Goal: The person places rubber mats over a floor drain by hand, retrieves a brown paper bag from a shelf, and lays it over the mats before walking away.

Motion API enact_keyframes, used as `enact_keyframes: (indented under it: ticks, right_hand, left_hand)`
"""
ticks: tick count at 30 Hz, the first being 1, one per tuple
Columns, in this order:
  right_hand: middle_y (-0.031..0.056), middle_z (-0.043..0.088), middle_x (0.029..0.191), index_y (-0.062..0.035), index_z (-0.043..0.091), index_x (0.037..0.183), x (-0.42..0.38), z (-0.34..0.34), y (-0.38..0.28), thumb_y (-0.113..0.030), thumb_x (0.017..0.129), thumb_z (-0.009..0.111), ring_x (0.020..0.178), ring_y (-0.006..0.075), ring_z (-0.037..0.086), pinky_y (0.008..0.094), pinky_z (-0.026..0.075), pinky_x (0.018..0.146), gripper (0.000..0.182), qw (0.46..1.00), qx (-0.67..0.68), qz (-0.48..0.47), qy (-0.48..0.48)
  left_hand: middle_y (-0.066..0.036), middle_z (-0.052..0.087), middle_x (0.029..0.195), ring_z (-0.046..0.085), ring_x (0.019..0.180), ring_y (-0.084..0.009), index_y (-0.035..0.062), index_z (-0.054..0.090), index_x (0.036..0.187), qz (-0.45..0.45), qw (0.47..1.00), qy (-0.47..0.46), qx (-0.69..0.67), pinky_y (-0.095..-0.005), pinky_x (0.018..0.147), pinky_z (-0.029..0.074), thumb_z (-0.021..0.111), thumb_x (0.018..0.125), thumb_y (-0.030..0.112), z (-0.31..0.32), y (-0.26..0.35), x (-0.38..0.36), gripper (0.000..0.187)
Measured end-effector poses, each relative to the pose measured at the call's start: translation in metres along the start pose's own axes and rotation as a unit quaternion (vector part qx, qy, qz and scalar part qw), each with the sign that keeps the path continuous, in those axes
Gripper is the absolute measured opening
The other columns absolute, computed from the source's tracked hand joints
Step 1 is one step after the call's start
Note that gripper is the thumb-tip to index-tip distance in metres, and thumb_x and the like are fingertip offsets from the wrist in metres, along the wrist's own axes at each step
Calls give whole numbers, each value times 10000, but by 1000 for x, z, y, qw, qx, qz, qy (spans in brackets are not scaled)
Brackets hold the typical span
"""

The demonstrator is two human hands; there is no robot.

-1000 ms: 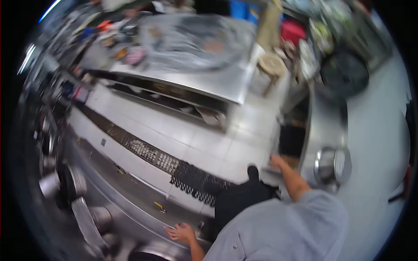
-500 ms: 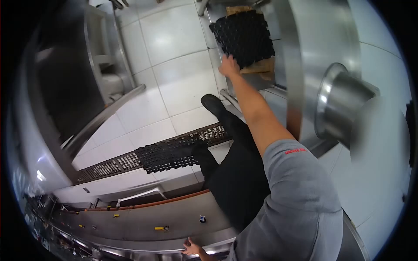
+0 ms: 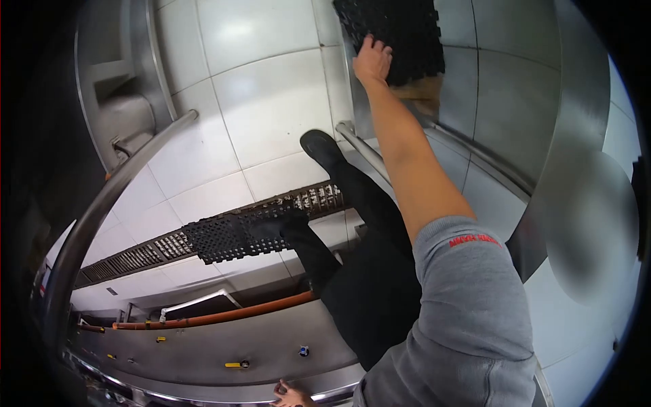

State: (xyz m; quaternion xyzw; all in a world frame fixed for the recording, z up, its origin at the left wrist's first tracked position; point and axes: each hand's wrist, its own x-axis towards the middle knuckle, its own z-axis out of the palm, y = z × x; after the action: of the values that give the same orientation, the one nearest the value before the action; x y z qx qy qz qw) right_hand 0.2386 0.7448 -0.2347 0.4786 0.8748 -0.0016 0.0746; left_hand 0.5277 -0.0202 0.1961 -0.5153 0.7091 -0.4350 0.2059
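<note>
Head view: my right hand (image 3: 372, 61) gripped the black mat (image 3: 397, 30) edge; left hand (image 3: 290, 395) fingers rested flat, released, steadying on the bench (image 3: 224, 353).

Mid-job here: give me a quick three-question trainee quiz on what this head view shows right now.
1. True or false: the right hand rests on the black grid mat under the steel counter.
2. Which lies over the floor drain?
A. a towel
B. a second black mat
C. a bucket
3. Fill in: the left hand rests on the ____ counter edge at the bottom of the view.

Key: 1 true; 2 B; 3 steel.
</note>
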Motion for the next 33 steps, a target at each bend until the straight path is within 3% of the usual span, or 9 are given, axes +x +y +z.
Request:
enact_keyframes:
  ticks: [2, 9, 12, 14, 16, 20, 26, 32, 33]
  right_hand:
    - [190, 502, 1193, -33, 404, 1293, 2, -6, 1, -259, 699, 727, 1128, 378, 442, 440, 401, 934, 713, 1000, -16, 4, -15]
    - [199, 525, 1117, -2, 444, 1255, -89, -42, -23, -268, 656, 756, 1095, 355, 455, 421, 416, 918, 726, 986, 15, -127, -109]
    - [206, 538, 1079, 4, 441, 1262, -159, -54, -46, -271, 636, 776, 1069, 364, 463, 407, 400, 944, 761, 977, 73, -156, -128]
    - [197, 544, 1078, 4, 432, 1276, -201, -58, -68, -263, 604, 802, 1080, 366, 459, 400, 377, 969, 812, 969, 114, -182, -125]
    - [192, 549, 1084, 4, 449, 1267, -229, -94, -101, -255, 564, 828, 1058, 372, 484, 404, 395, 954, 839, 954, 48, -232, -185]
    - [103, 524, 914, 9, 488, 1245, -267, -97, -157, -217, 492, 870, 860, 230, 531, 311, 461, 810, 875, 863, 111, -323, -373]
    - [39, 460, 926, 23, 384, 1344, -337, -30, -259, -225, 533, 871, 852, 174, 461, 246, 403, 829, 978, 699, 182, -366, -587]
    - [230, 557, 1082, 52, 422, 1275, -436, 50, -374, -297, 564, 849, 1059, 331, 548, 399, 438, 917, 899, 747, 39, -488, -450]
    - [240, 544, 1091, 49, 447, 1229, -455, 71, -385, -293, 573, 845, 1068, 352, 530, 402, 431, 924, 841, 767, 16, -505, -394]
  left_hand:
    - [-170, 446, 1252, 502, 1074, -325, 174, 604, 1191, 120, 978, 169, -10, -485, 816, 453, 427, 609, 877, 22, -9, 9, 930]
    - [-212, 549, 1129, 570, 932, -349, 171, 686, 1014, 224, 943, 244, -25, -474, 788, 462, 429, 710, 805, 22, -18, 10, 749]
    - [-217, 540, 1134, 563, 932, -372, 136, 671, 1019, 254, 955, 148, -50, -470, 799, 462, 481, 769, 717, -27, -7, -9, 661]
    - [-252, 263, 1396, 344, 1212, -418, 127, 643, 950, 271, 912, 171, -255, -551, 880, 394, 625, 766, 567, 13, -18, 7, 477]
    - [-259, 312, 1368, 334, 1239, -411, 93, 636, 946, 253, 916, 158, -269, -526, 923, 379, 692, 744, 476, 3, -13, -2, 436]
    - [-212, 243, 1447, 253, 1303, -388, 104, 630, 923, 209, 903, 105, -360, -505, 1033, 216, 740, 725, 332, -32, -2, -17, 321]
    - [-205, 245, 1453, 223, 1328, -373, 82, 628, 906, 173, 859, 34, -480, -506, 1035, 228, 720, 731, 245, -35, -9, -14, 256]
    - [-263, 192, 1392, 362, 1243, -389, 37, 629, 929, 212, 871, -45, -440, -490, 1037, 289, 674, 769, 225, -30, -16, 4, 251]
    - [-239, 373, 1252, 460, 1085, -387, 68, 636, 982, 190, 885, -24, -424, -501, 939, 360, 613, 794, 395, -25, -13, 14, 378]
